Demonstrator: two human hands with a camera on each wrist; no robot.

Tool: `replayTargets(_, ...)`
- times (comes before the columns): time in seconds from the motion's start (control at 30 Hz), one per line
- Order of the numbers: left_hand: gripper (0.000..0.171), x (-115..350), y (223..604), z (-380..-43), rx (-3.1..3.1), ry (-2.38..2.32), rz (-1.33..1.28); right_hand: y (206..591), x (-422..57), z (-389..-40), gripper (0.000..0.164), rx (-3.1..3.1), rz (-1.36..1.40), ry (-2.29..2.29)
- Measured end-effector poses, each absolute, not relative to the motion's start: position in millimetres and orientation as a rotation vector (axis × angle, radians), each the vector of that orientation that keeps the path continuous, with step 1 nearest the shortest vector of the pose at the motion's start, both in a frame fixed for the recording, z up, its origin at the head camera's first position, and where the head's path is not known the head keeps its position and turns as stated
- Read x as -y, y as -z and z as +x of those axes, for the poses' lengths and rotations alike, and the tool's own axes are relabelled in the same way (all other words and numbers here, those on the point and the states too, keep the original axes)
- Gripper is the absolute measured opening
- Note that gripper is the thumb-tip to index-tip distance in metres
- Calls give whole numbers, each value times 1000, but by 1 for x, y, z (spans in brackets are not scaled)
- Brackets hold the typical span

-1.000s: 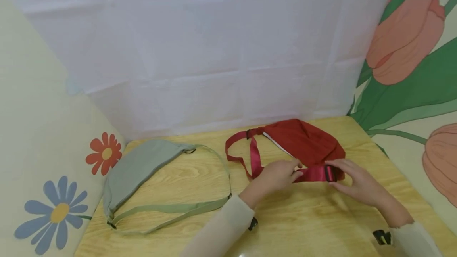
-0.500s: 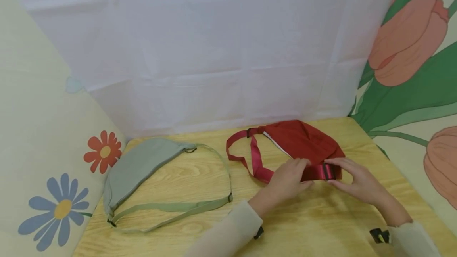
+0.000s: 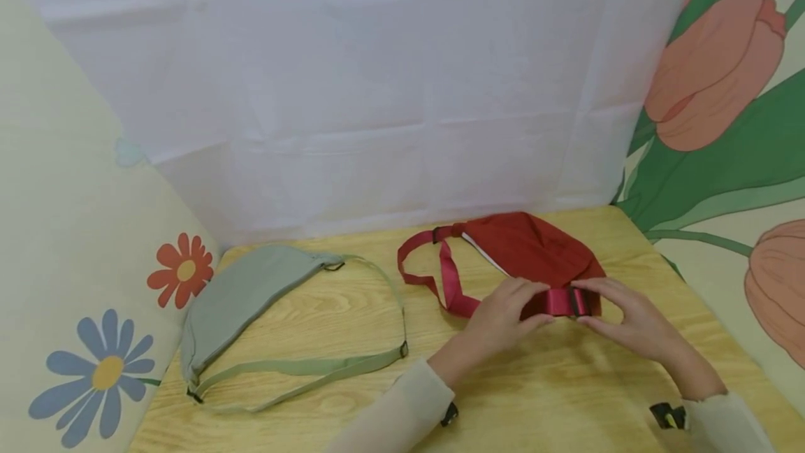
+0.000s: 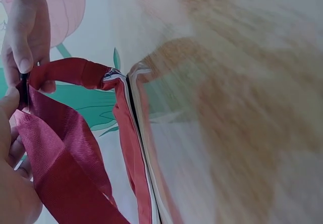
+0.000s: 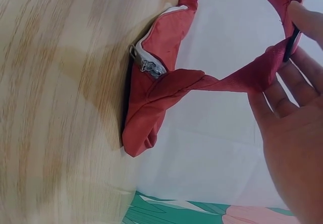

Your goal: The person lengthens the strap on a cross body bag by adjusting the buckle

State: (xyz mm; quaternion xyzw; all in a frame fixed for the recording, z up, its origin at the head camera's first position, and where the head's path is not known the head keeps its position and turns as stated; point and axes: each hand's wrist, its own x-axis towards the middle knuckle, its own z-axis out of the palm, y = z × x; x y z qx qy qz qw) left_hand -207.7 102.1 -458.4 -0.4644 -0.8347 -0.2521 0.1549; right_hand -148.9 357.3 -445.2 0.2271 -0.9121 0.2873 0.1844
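Observation:
A red waist bag (image 3: 528, 247) lies at the back right of the table, its white-edged zip turned to the left. Its shiny red strap (image 3: 558, 302) is raised in front of the bag between both hands. My right hand (image 3: 635, 317) pinches the black strap buckle (image 3: 579, 301) between thumb and fingers. In the right wrist view the same buckle (image 5: 291, 43) stands on edge under the thumb, and a metal zip pull (image 5: 151, 68) shows on the bag. Just left of the buckle, my left hand (image 3: 497, 320) pinches the strap. The strap's remaining loop (image 3: 449, 278) spreads leftward on the table.
To the left lies a grey-green waist bag (image 3: 251, 299) with its thin green strap (image 3: 314, 368) looped toward the middle. A white cloth (image 3: 352, 89) hangs behind the wooden table (image 3: 516, 397). Walls with painted flowers stand on both sides.
My left hand has slid right along the strap, closer to the buckle, and the stretch of strap between the hands is shorter. The right hand keeps its hold; the grey-green bag stays put.

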Motion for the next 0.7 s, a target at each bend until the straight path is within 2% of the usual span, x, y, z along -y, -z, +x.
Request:
replayTargets(0.27, 46, -104, 457, -204, 2384, 714, -1307, 446, -357, -148, 59, 2556, 660, -835)
replayTargets(0.7, 43, -111, 449, -197, 2433, 362, -1260, 446, -354, -147, 60, 2527, 704, -863)
